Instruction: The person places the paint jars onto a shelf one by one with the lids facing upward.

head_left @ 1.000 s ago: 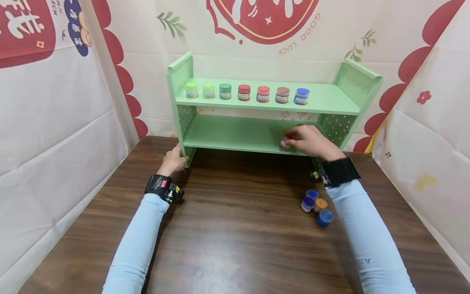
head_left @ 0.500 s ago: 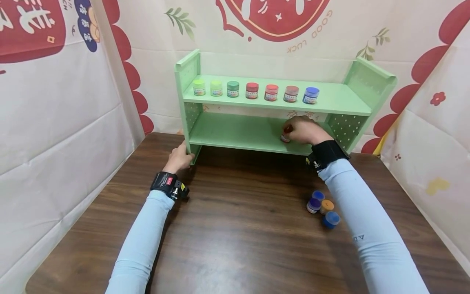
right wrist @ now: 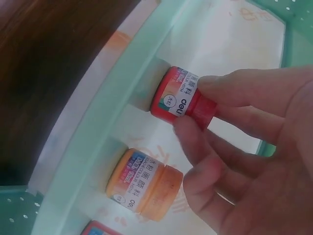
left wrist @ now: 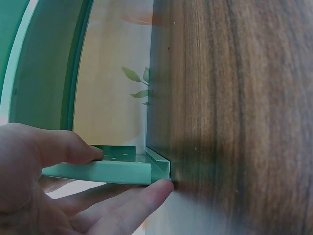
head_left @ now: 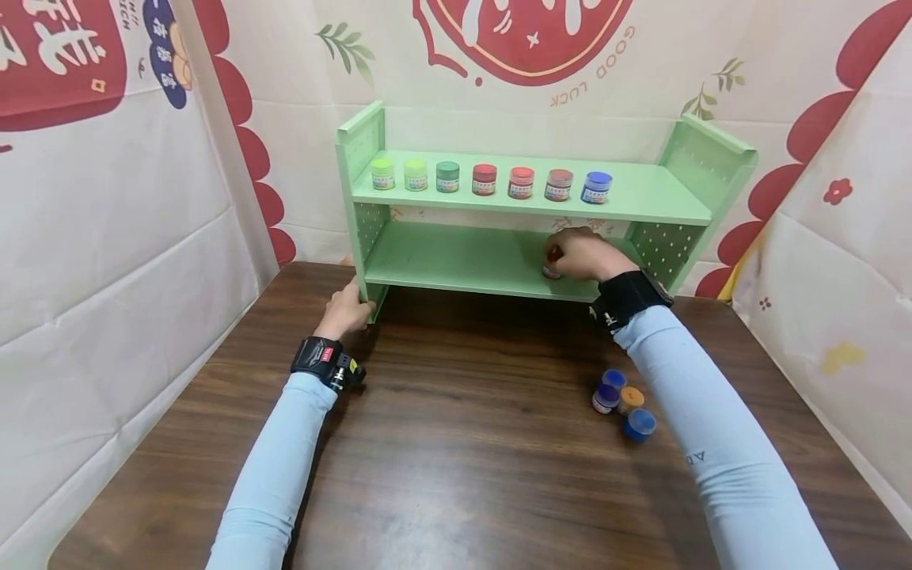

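Across the table [head_left: 456, 396], the right hand [head_left: 587, 255] has its fingers [right wrist: 191, 139] pinching a red jar [right wrist: 178, 95] near its lid, at the lower shelf [head_left: 456, 257]. Beside it stands an orange jar [right wrist: 142, 183] (hidden from the head view). The left hand [head_left: 343, 311] grips the green rack [head_left: 362, 150]. Seven jars [head_left: 484, 180] line the upper shelf [head_left: 648, 190]; four jars [head_left: 606, 398] cluster by the right sleeve [head_left: 712, 412].

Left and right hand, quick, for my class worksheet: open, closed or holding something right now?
Left hand: closed, gripping the green shelf at its left end.
Right hand: closed, holding a red jar between thumb and fingers.
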Tool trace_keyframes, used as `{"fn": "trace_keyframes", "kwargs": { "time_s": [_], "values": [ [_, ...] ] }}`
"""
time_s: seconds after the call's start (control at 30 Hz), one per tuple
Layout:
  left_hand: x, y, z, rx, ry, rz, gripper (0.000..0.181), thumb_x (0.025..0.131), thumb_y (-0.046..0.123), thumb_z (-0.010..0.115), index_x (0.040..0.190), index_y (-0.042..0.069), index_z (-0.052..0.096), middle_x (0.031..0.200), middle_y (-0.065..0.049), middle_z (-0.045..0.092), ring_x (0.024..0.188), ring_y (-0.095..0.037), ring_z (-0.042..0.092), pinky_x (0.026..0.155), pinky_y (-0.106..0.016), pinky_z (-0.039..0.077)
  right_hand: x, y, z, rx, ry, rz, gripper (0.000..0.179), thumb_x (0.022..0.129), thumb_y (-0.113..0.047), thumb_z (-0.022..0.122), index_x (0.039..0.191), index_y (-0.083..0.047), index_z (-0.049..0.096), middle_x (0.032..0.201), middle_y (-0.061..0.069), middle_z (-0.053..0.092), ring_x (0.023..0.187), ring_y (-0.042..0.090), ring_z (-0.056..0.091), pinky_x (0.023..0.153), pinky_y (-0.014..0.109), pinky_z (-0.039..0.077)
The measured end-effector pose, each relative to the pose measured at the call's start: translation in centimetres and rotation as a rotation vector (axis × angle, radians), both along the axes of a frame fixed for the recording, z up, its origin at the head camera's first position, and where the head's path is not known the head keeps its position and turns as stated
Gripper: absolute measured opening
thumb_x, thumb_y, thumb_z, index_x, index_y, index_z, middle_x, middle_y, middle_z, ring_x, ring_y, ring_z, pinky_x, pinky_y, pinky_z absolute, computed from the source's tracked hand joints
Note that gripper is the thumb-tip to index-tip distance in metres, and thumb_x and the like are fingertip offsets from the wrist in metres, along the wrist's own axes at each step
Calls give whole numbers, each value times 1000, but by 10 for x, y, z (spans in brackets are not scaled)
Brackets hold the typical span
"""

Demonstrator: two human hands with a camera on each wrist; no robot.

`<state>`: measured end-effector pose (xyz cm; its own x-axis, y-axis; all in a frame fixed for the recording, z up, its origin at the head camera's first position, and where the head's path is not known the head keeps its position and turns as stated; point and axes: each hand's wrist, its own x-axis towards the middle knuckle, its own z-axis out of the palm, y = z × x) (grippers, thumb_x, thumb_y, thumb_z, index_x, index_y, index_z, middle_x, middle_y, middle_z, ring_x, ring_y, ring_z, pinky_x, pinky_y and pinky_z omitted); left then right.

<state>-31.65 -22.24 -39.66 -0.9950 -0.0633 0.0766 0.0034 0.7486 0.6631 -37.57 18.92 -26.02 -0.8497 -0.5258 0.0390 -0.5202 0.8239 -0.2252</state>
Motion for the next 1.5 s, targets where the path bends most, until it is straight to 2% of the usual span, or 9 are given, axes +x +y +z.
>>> {"fn": "trace_keyframes", "kwargs": {
  "time_s": [0.1,0.2,0.43,0.53,0.7,0.87,1.1,1.3,1.5],
  "values": [
    [0,1,-1,-1,-1,-4,42,96,16,54,136,3,50,113,-25,69,76,-31,74,86,-49,56,5,5,-1,-42,27,-8,44,95,-14,63,135,2,61,125,28,65,110,39,61,92,52,49],
    [0,2,-2,4,-3,-3,43,96,15,55,137,4,50,110,-24,70,72,-28,73,80,-45,56,17,11,-1,-76,73,-26,42,98,-16,61,136,-1,62,129,27,66,119,42,63,95,56,50],
    [1,1,0,1,13,0,42,96,15,55,136,5,51,112,-24,70,72,-28,73,86,-50,55,61,29,-15,-110,152,-6,30,102,-18,62,128,-4,69,127,21,68,113,39,66,93,58,51],
    [1,0,0,3,13,1,41,97,15,55,137,4,50,115,-25,69,77,-32,74,86,-49,56,78,40,-26,-111,140,-1,31,102,-20,63,128,-4,68,129,22,65,119,41,62,96,60,49],
    [0,1,-1,16,4,-9,44,98,14,54,139,3,49,120,-27,67,83,-36,74,82,-47,59,94,62,-43,-86,83,-37,30,103,-24,63,126,-6,69,125,19,69,105,34,66,90,54,51],
    [0,1,-2,11,9,-12,43,98,16,53,139,5,49,117,-27,68,87,-38,73,89,-51,55,92,80,-55,-68,56,-46,26,103,-23,63,122,-8,71,119,15,73,99,27,66,83,45,50],
    [-1,2,-4,-13,2,-8,46,97,18,53,140,5,48,124,-26,66,111,-47,65,98,-59,51,82,93,-72,-51,-111,-34,31,99,-22,68,124,-5,69,107,10,74,90,19,69,80,39,53],
    [-1,2,-2,-19,16,-1,43,95,19,53,136,5,50,122,-26,67,110,-50,65,99,-61,50,71,97,-83,-101,-107,-36,33,92,-16,76,123,-7,68,100,6,76,95,22,71,82,41,54],
    [1,1,-1,-26,13,-2,46,97,18,51,140,5,47,126,-27,64,118,-49,61,101,-63,47,69,104,-82,-73,-292,-17,38,91,-17,77,125,-3,67,102,7,75,91,18,70,79,35,55]
  ]
}}
